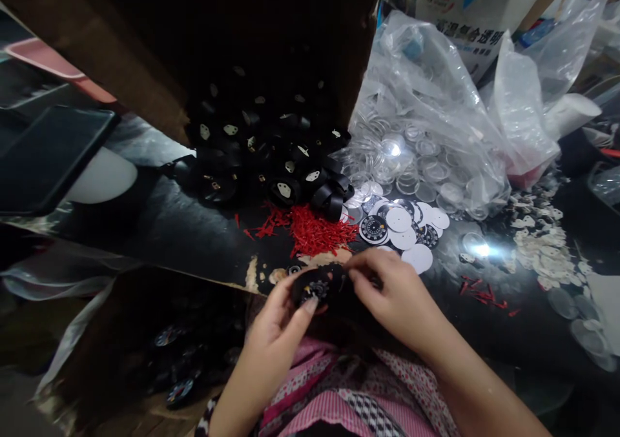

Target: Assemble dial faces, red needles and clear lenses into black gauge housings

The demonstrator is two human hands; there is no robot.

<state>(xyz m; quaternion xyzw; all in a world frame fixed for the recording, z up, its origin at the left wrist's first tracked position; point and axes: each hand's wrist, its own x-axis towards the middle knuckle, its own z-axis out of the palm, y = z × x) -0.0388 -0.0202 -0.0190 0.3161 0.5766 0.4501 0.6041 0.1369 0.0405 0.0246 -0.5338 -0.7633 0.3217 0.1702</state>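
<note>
My left hand [278,321] grips a round black casing [317,286] with a printed dial face in it, thumb laid over its front. My right hand [387,288] pinches at the right edge of the same casing with its fingertips pressed together; whatever small part they hold is hidden. Both hands work close to my body at the near edge of the black table. Just beyond them lies a heap of small red pointers [317,230].
A pile of black casings [271,159] spills from a tipped cardboard box [145,50] at the back. Round dial discs [404,227], clear lenses in plastic bags [426,133] and small white parts [542,243] lie to the right. A box of finished pieces [169,359] sits at lower left.
</note>
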